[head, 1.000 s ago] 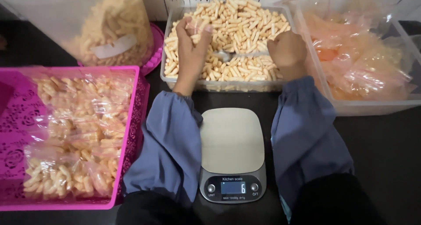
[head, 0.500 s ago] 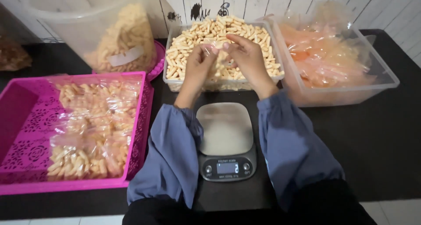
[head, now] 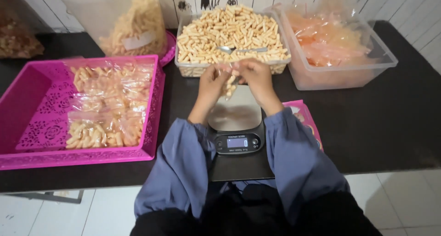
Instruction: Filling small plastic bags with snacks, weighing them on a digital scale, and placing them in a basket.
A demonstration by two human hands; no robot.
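Carefully, the left hand and right hand are pinching a small clear bag of snack sticks together above the scale, at twelve o'clock from its display, best kept upright.

Loose blue-grey long sleeves gathered at the wrists, over what looks like dark, perhaps black, clothing below.

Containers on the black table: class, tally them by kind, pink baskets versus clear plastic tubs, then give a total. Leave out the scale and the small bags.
Pink perforated plastic basket: 1
Clear plastic tubs: 3 (tall tub of snack sticks, middle tub of snack sticks with a metal spoon, right tub of empty orange-tinted bags)
Total: 4
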